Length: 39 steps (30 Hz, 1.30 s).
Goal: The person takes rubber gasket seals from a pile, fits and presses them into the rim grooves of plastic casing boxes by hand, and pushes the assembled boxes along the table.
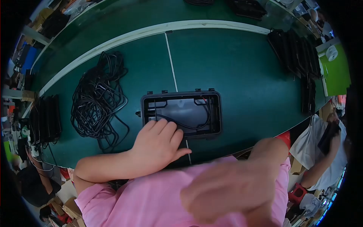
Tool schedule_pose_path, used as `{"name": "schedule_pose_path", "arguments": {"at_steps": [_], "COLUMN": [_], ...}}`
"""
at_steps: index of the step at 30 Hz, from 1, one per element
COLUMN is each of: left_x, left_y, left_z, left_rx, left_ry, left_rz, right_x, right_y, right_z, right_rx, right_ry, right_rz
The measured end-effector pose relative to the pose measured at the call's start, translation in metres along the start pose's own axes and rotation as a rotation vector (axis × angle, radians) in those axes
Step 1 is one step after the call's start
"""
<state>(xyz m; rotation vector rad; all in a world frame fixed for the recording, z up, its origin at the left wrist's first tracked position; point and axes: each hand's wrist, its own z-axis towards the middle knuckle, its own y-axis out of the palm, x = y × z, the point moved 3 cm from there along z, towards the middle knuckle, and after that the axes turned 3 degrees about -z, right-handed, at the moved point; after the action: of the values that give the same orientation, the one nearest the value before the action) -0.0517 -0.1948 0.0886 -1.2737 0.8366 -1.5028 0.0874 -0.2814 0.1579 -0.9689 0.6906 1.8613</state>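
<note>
A black plastic box [181,135] lies on the green table in front of me, its inside facing up. Hinge lugs show along its far edge. Inside it, a black cable [207,117] curves round the right part, with a bit of red at its upper end. My left hand [160,142] is at the box's near left corner, fingers curled over the rim and thumb pointing right. Close to my chest, my right hand [215,189] is smeared by motion, apart from the box; its fingers cannot be made out.
A tangled heap of black cable [96,102] lies left of the box. Black cases stand in a row [45,119] at the far left and in a stack [295,53] at the back right. A raised ledge [181,25] runs behind. Another person [325,151] is at the right.
</note>
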Motion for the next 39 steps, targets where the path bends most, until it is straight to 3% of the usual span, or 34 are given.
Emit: {"name": "schedule_pose_path", "arguments": {"at_steps": [6, 10, 14, 15, 19, 21, 22, 24, 25, 26, 27, 28, 30, 32, 35, 36, 38, 39], "left_x": [-0.004, -0.033, -0.109, -0.138, -0.256, -0.249, -0.24, -0.175, -0.13, -0.078, -0.045, -0.011, 0.043, 0.059, 0.069, 0.07, 0.061, 0.055], "left_y": [0.0, -0.026, -0.053, -0.056, -0.075, -0.083, -0.088, -0.08, -0.074, -0.075, -0.077, -0.076, -0.081, -0.075, -0.073, -0.073, -0.079, -0.081], "left_z": [0.002, 0.02, 0.057, 0.069, 0.111, 0.124, 0.126, 0.124, 0.116, 0.105, 0.092, 0.08, 0.062, 0.045, 0.031, 0.027, 0.02, 0.019], "left_rx": [-0.036, 0.068, 0.215, 0.235, 0.276, 0.383, 0.487, 0.462, 0.354, 0.222, 0.069, 0.069, 0.402, 0.433, 0.401, 0.382, 0.332, 0.311], "left_ry": [0.087, 0.001, -0.152, -0.203, -0.268, -0.236, -0.215, -0.208, -0.137, -0.06, 0.089, 0.213, 0.393, 0.406, 0.484, 0.511, 0.551, 0.568], "left_rz": [0.117, 0.149, 0.319, 0.341, 0.534, 0.474, 0.416, -0.293, -0.648, -1.039, -1.259, -1.512, -1.927, -1.851, -1.7, -1.653, -1.561, -1.515], "right_x": [-0.01, -0.022, -0.037, -0.037, -0.051, -0.065, -0.069, -0.075, -0.075, -0.07, -0.068, -0.066, -0.063, -0.046, -0.009, 0.002, 0.029, 0.035], "right_y": [0.0, -0.008, -0.016, -0.031, -0.136, -0.21, -0.244, -0.287, -0.303, -0.334, -0.329, -0.351, -0.337, -0.284, -0.189, -0.153, -0.094, -0.069], "right_z": [-0.006, -0.012, -0.022, -0.028, -0.066, -0.111, -0.144, -0.183, -0.196, -0.225, -0.215, -0.232, -0.211, -0.167, -0.12, -0.102, -0.079, -0.065], "right_rx": [-0.019, -0.021, 0.005, 0.118, 0.909, 0.925, 1.034, 1.183, 1.16, 1.038, 1.113, 1.035, 1.033, 0.86, 0.659, 0.587, 0.371, 0.127], "right_ry": [0.081, 0.149, 0.233, 0.143, 0.4, 0.31, 0.474, 1.035, 1.204, 1.227, 1.295, 1.231, 1.216, 1.076, 0.571, 0.632, 0.507, 0.499], "right_rz": [-0.055, -0.124, -0.203, -0.442, -1.563, -2.151, -2.352, -2.269, -2.111, -2.167, -2.003, -2.115, -2.137, -2.249, -2.073, -1.904, -1.746, -1.712]}}
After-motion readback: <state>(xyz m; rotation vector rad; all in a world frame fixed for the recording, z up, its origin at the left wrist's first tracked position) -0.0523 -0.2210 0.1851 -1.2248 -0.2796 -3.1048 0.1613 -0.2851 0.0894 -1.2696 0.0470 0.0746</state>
